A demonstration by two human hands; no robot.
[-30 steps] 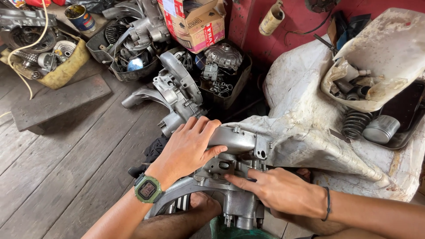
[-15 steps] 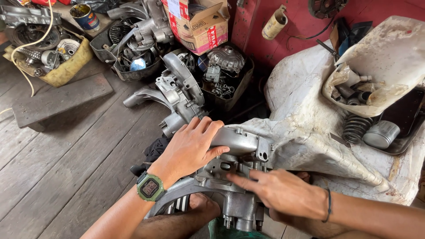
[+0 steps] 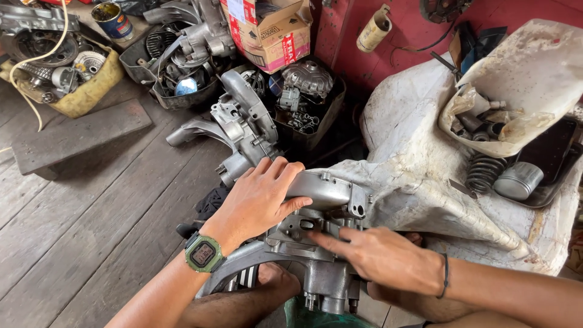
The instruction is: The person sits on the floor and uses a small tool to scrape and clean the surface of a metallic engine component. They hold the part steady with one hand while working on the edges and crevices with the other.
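A grey cast-metal engine casing (image 3: pixel 328 193) rests in front of me, above my knee. My left hand (image 3: pixel 258 197), with a green watch on its wrist, lies over the casing's upper left side and grips it. My right hand (image 3: pixel 376 255), with a thin black band on its wrist, presses on the casing's lower middle, the index finger stretched left toward a small recess. The casing's underside is hidden by both hands.
Another grey engine case (image 3: pixel 243 124) lies on the plank floor behind. A dirty white cloth (image 3: pixel 419 170) covers the right, with a black spring (image 3: pixel 484 172), a metal cylinder (image 3: pixel 517 180) and a bag of parts (image 3: pixel 486 121). Cardboard box (image 3: pixel 267 30), yellow tub (image 3: pixel 79 91) at back.
Both hands keep their hold on the casing. The view has shifted slightly; my right index finger has reached a little further left.
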